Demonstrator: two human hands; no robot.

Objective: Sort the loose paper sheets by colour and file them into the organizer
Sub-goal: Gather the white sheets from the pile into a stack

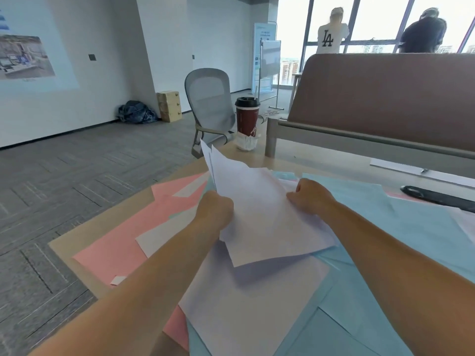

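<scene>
My left hand grips the left edge of a small stack of white sheets, lifted and tilted above the desk. My right hand pinches the right side of the same stack. Under it lies another white sheet. Pink sheets spread over the left part of the desk, with a few white pieces on top. Blue sheets cover the right part. A black organizer part lies at the far right; I cannot make out its compartments.
A dark red coffee cup with a black lid stands on a napkin at the desk's far edge. A brown partition rises behind the desk. A grey office chair stands beyond the left corner. Two people stand at the far windows.
</scene>
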